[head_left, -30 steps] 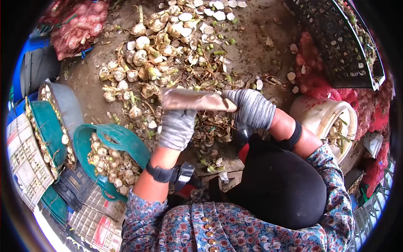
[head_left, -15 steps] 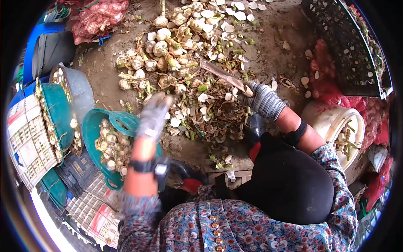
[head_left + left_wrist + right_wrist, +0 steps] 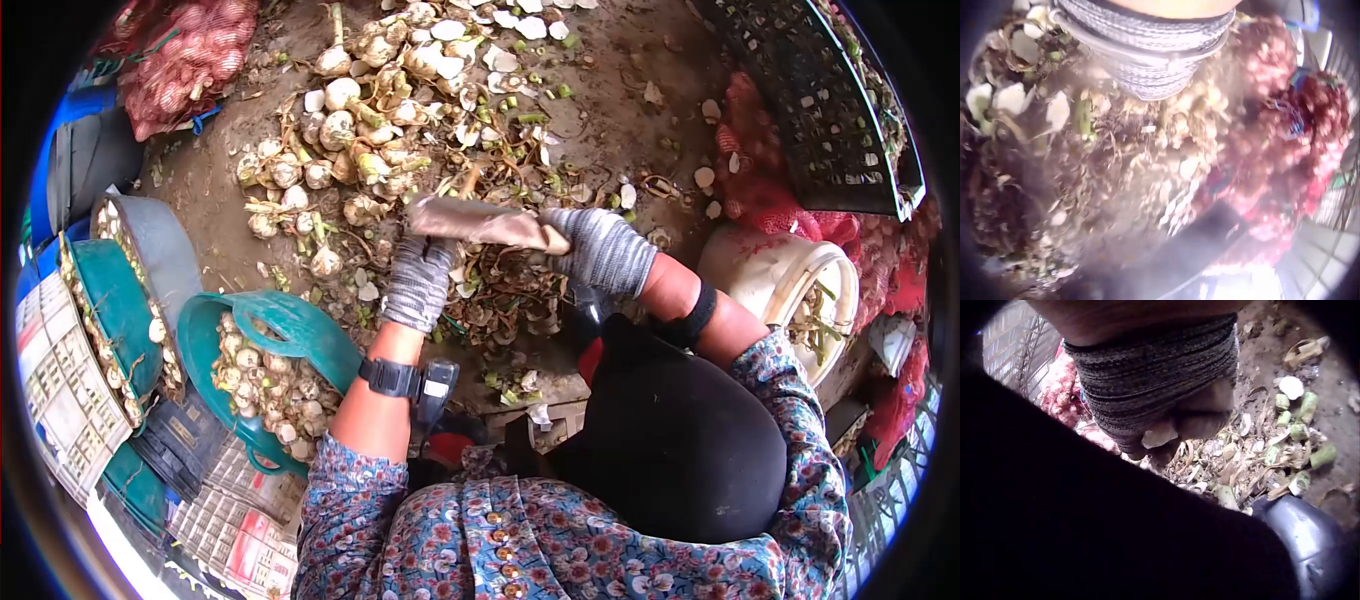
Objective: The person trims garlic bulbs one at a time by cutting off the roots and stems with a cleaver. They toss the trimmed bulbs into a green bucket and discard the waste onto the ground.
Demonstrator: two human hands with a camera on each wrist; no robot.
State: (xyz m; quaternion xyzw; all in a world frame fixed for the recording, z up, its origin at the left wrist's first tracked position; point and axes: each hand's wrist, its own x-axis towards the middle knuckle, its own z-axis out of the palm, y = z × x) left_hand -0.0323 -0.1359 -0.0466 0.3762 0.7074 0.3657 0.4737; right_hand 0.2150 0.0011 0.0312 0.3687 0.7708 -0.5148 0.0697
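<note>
My gloved right hand grips the handle of a broad knife with a dirt-stained blade, which points left across the head view. Right at the blade's far end is my gloved left hand; its fingers are mostly hidden behind the blade, and I cannot tell what they hold. In the left wrist view only the grey knit of the left glove shows. The right glove appears curled in the right wrist view. Beyond the knife lies a heap of garlic bulbs with stalks attached.
A teal basket of trimmed garlic stands left of my left forearm. To the right are a white bucket with stalk scraps and a black crate. Red net sacks lie at the back left. Peelings litter the ground.
Half a second ago my left hand was off the knife, blurred near the teal basket; now it is back at the blade. The knife has swung from slanting to nearly level.
</note>
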